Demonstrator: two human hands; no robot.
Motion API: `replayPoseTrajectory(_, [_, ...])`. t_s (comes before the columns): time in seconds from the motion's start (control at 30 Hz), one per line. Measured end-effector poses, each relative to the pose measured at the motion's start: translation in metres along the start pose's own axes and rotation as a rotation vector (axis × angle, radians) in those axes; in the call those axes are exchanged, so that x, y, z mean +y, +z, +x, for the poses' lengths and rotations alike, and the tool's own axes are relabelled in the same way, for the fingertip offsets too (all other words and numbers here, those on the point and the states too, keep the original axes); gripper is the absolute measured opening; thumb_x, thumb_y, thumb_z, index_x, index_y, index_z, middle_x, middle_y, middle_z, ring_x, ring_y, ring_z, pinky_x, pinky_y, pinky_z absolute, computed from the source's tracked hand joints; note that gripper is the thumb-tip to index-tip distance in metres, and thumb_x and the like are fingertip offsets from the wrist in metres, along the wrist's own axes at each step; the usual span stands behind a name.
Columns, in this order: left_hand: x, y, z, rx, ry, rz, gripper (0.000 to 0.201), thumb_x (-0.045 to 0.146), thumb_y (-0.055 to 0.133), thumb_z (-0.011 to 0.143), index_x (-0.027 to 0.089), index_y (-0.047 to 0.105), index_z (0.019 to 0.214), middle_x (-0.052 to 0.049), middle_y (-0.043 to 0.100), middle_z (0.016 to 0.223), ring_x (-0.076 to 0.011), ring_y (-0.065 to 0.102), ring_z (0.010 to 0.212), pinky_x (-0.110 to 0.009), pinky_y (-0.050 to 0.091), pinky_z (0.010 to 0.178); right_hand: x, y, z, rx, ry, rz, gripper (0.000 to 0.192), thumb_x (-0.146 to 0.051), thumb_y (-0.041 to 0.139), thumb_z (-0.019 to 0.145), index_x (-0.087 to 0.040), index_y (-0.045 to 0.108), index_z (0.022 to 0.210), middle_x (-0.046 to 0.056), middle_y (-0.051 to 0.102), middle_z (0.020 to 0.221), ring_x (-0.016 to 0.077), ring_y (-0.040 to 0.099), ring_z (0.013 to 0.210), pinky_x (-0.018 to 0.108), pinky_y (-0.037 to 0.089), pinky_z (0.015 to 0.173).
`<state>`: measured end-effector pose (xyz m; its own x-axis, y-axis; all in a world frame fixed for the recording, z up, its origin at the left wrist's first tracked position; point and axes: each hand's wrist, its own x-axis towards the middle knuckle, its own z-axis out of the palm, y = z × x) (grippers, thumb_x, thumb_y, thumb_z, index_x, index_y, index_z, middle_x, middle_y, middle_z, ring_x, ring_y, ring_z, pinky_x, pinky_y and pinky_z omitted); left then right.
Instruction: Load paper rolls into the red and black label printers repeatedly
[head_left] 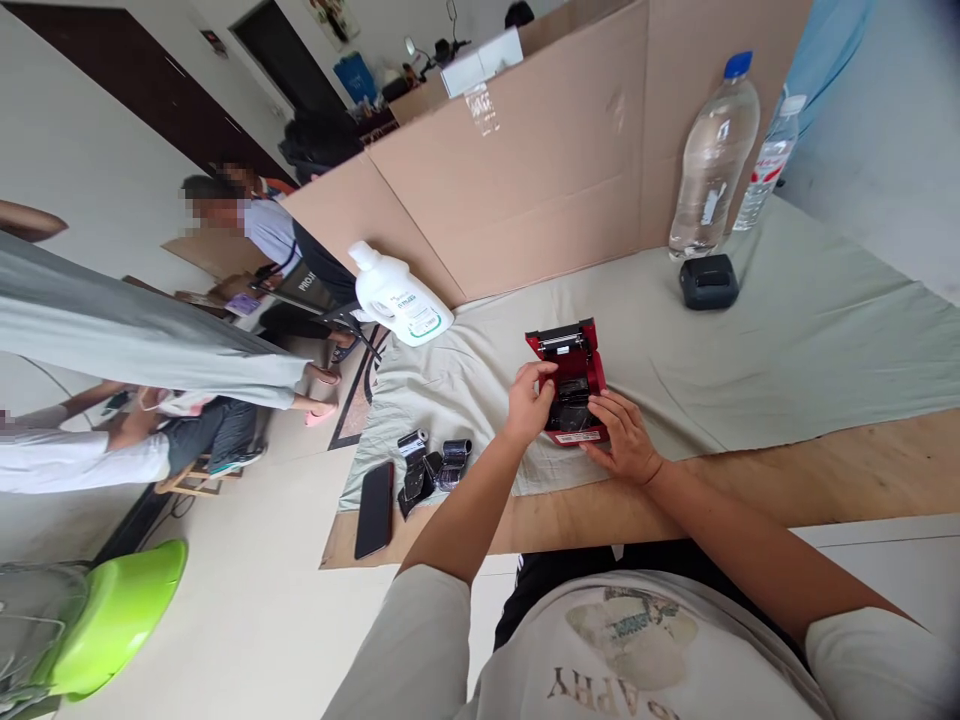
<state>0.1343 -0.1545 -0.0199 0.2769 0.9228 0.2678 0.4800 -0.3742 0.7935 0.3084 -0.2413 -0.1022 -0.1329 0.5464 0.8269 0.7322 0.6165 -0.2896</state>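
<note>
A small red-and-black portable printer [579,437] sits in front of me on the cloth, its lid [564,340] raised and a roller showing in it. Dark, shiny material [574,405] lies in its open compartment; I cannot make out exactly what it is. My left hand [531,402] grips the printer's left rim, with finger and thumb at the opening. On the opposite side, my right hand [624,437] wraps the right wall, fingers over the rim and thumb low at the front.
Left of the printer lie two small partly unwound rolls [414,445] [454,455] and a phone [374,510]. A white jug [401,297] stands behind them. Cardboard [525,180] walls the back. Right are a large bottle [716,165], a smaller bottle [770,165] and a black case [709,282]. People are at left.
</note>
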Motion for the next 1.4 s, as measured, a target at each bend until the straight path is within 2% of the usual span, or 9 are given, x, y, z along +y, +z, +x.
replayPoseTrajectory(0.2, [0.034,0.020,0.034,-0.517,-0.012,0.830,0.035,0.024,0.046,0.091,0.018,0.066,0.119,-0.013,0.071,0.118,-0.0307,0.057,0.118,-0.050,0.035,0.105,0.000,-0.001,0.000,0.005,-0.009,-0.002,0.059,-0.040,0.059,0.091,-0.017,0.042,0.143,0.015,0.064,0.128,0.0302,0.053,0.130,0.049,0.048,0.103])
replayPoseTrajectory(0.33, [0.038,0.026,0.041,-0.662,-0.048,0.955,0.039,0.036,0.048,0.092,0.017,0.067,0.120,-0.015,0.066,0.127,-0.0351,0.049,0.124,-0.052,0.033,0.102,0.001,-0.003,-0.001,-0.014,-0.008,-0.009,0.053,-0.037,0.058,0.092,-0.018,0.046,0.140,0.015,0.064,0.129,0.0295,0.052,0.131,0.048,0.047,0.103])
replayPoseTrajectory(0.57, [0.029,0.025,0.044,-0.615,-0.112,0.815,0.033,0.039,0.061,0.085,0.023,0.067,0.113,-0.009,0.067,0.122,-0.0333,0.049,0.126,-0.055,0.025,0.110,0.002,0.000,-0.005,-0.034,0.016,-0.011,0.053,-0.036,0.056,0.093,-0.019,0.044,0.141,0.016,0.057,0.140,0.0309,0.050,0.134,0.052,0.046,0.105])
replayPoseTrajectory(0.77, [0.020,0.016,0.019,-0.232,-0.011,0.242,0.031,0.026,0.071,0.077,0.020,0.060,0.105,-0.006,0.071,0.104,-0.0237,0.064,0.100,-0.042,0.040,0.103,0.002,-0.002,-0.004,-0.010,-0.002,-0.017,0.061,-0.035,0.061,0.090,-0.018,0.039,0.145,0.018,0.053,0.143,0.0328,0.050,0.133,0.053,0.049,0.102])
replayPoseTrajectory(0.87, [0.000,-0.015,0.003,-0.061,-0.020,-0.227,0.031,0.032,0.071,0.078,0.020,0.059,0.104,-0.004,0.070,0.099,-0.0184,0.065,0.091,-0.033,0.049,0.088,0.004,-0.003,-0.004,-0.028,-0.010,0.000,0.062,-0.038,0.059,0.091,-0.019,0.038,0.145,0.018,0.051,0.144,0.0338,0.050,0.133,0.054,0.048,0.103])
replayPoseTrajectory(0.97, [-0.033,-0.074,-0.006,0.013,-0.166,-0.423,0.039,0.044,0.074,0.075,0.017,0.064,0.101,-0.005,0.071,0.095,-0.0181,0.065,0.087,-0.033,0.050,0.086,0.005,-0.002,-0.004,-0.029,-0.007,-0.013,0.064,-0.036,0.063,0.089,-0.019,0.039,0.145,0.018,0.053,0.143,0.0338,0.051,0.131,0.053,0.048,0.103])
replayPoseTrajectory(1.07, [-0.071,-0.142,-0.010,0.025,-0.392,-0.271,0.049,0.046,0.081,0.064,0.015,0.069,0.100,-0.007,0.072,0.099,-0.0224,0.066,0.092,-0.037,0.049,0.091,0.004,-0.001,-0.002,-0.017,-0.015,-0.024,0.066,-0.034,0.067,0.086,-0.018,0.041,0.144,0.017,0.055,0.140,0.0338,0.052,0.129,0.052,0.049,0.102])
replayPoseTrajectory(1.17, [-0.107,-0.191,-0.014,-0.002,-0.599,0.047,0.050,0.040,0.082,0.060,0.013,0.071,0.101,-0.008,0.074,0.099,-0.0249,0.065,0.097,-0.036,0.049,0.091,0.003,0.000,-0.002,-0.005,-0.026,-0.028,0.065,-0.033,0.069,0.085,-0.016,0.043,0.143,0.018,0.056,0.138,0.0344,0.052,0.128,0.052,0.049,0.102])
replayPoseTrajectory(1.4, [-0.156,-0.219,-0.033,0.001,-0.739,0.267,0.045,0.035,0.079,0.060,0.012,0.071,0.098,-0.009,0.074,0.092,-0.0276,0.065,0.096,-0.036,0.049,0.087,0.002,-0.002,0.000,-0.020,-0.024,-0.046,0.064,-0.032,0.067,0.086,-0.019,0.042,0.143,0.016,0.057,0.138,0.0340,0.054,0.127,0.052,0.049,0.101])
